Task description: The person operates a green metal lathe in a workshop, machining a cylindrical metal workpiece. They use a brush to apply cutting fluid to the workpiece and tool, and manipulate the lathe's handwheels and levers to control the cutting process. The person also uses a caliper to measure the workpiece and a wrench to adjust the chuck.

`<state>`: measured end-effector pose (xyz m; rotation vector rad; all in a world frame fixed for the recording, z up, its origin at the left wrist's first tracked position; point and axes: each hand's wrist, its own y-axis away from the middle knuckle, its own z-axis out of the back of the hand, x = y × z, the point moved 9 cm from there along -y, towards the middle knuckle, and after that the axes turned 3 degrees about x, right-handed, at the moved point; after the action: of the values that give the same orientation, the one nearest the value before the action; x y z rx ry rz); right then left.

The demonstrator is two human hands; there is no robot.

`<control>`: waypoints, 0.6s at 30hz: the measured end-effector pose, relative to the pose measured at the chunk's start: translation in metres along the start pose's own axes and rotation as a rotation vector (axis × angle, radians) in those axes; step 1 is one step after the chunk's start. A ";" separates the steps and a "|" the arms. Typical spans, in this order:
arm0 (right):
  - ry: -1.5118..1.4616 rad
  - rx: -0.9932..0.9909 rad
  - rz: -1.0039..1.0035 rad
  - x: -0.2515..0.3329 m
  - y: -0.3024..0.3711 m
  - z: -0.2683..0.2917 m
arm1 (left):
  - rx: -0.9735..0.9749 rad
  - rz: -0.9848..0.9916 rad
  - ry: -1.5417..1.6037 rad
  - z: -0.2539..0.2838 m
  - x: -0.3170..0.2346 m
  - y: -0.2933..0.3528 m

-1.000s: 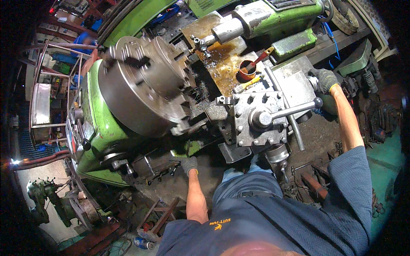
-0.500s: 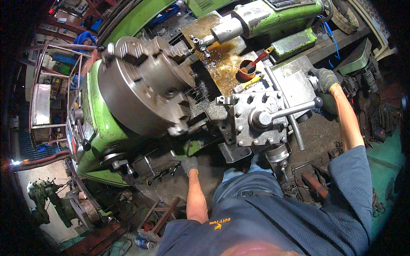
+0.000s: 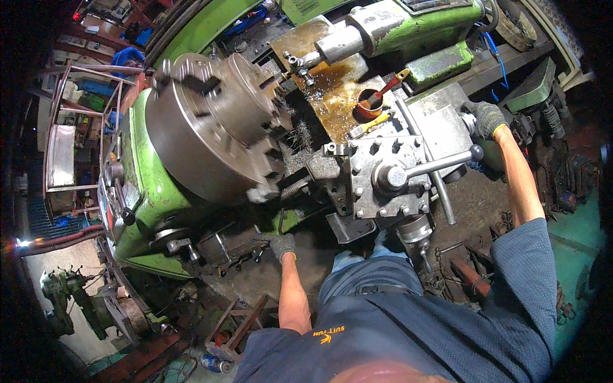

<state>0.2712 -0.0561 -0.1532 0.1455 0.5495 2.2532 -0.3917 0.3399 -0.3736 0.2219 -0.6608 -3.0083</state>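
A large lathe chuck (image 3: 198, 137) with stepped jaws is smeared by motion, gripping a round toothed metal workpiece (image 3: 246, 96). My left hand (image 3: 281, 246), in a grey glove, is closed around the end of a dark lever (image 3: 263, 237) low at the machine's front. On the far right of the carriage, my gloved right hand (image 3: 488, 119) wraps a round metal crank knob (image 3: 470, 121); its fingers are partly hidden. Between my hands stands the square tool post (image 3: 387, 179) with several bolts and a long clamping handle (image 3: 444, 161).
A red-handled brush (image 3: 386, 88) stands in a small pot (image 3: 368, 110) of dark liquid, beside a yellow-handled brush (image 3: 370, 126). Metal shavings (image 3: 300, 137) lie near the workpiece. The green tailstock (image 3: 415, 29) is at the back right. A metal rod (image 3: 440, 191) lies beside the tool post.
The chuck and workpiece have turned, with the jaws at different angles. Both hands and the tool post stay where they were.
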 end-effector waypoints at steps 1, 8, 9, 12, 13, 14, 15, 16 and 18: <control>0.003 0.010 -0.009 0.000 0.001 0.000 | -0.006 -0.021 -0.002 0.001 -0.004 0.001; 0.000 0.021 -0.029 0.002 0.002 0.004 | -0.045 -0.030 -0.050 -0.018 0.015 -0.018; 0.002 0.020 -0.021 0.006 0.002 0.007 | -0.042 -0.041 -0.092 -0.021 0.021 -0.023; 0.002 0.012 -0.008 0.004 0.003 0.004 | -0.044 -0.031 -0.087 -0.022 0.018 -0.020; -0.009 0.004 -0.017 0.000 0.003 0.002 | -0.047 -0.022 -0.062 -0.020 0.012 -0.017; -0.022 -0.006 -0.013 -0.002 0.000 0.000 | -0.027 -0.061 -0.113 -0.023 0.015 -0.022; -0.036 -0.017 0.005 -0.001 -0.005 -0.001 | -0.013 -0.089 -0.163 -0.030 0.032 -0.032; -0.026 -0.042 0.038 0.000 -0.009 -0.002 | 0.008 -0.124 -0.212 -0.037 0.039 -0.036; 0.008 -0.088 0.063 -0.007 -0.007 -0.008 | 0.051 -0.176 -0.185 -0.030 0.013 -0.023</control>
<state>0.2784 -0.0600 -0.1630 0.1105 0.4552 2.3354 -0.4003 0.3473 -0.4123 0.0024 -0.7723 -3.2108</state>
